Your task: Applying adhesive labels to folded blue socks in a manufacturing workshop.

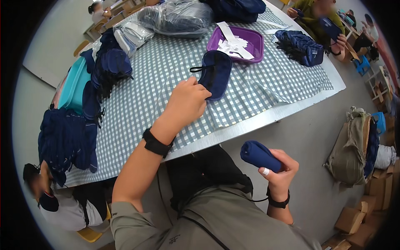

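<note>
Nearest, low at right: right hand (280,171) clenched around a rolled navy eye mask (258,155), held off the counter's edge above the lap, roll jutting up and left out of the fist; black band on that wrist, pale band on one finger. Further up, at centre: left hand (186,102) stretched over the counter (266,116), black wristband on, fingers (199,88) pinched on the near end of a flat navy eye mask (215,73) lying on the blue-and-white checked cloth (141,96), its black strap looped off to the left. Just beyond that mask: purple tray (254,41) holding white paper slips (233,43). Right of the tray, well apart: small pile of navy masks (302,46). Along the counter's left side: larger heaps of navy masks (66,139), a teal bin (75,83) beside them. Far end: clear plastic bags of goods (175,16). Beyond the far right corner: another person's hands working a navy mask (331,28). On the floor at right: olive backpack (354,146), cardboard boxes (354,221) nearby.
</note>
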The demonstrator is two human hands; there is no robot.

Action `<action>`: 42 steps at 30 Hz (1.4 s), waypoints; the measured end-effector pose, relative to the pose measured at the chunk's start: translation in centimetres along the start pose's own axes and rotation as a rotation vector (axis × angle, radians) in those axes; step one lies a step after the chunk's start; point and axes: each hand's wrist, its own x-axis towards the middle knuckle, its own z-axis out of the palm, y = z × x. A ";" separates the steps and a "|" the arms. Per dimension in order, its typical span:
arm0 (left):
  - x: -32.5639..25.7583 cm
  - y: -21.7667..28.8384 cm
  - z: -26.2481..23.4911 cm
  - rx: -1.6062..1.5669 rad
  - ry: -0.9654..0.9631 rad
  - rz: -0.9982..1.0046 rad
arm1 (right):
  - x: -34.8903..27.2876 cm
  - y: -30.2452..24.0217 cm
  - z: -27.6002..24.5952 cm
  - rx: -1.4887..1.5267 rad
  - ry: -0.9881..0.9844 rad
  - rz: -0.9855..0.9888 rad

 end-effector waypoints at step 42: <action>-12.3 6.5 0.3 -0.200 0.231 -0.209 | 8.2 3.0 10.4 -0.085 -0.310 0.160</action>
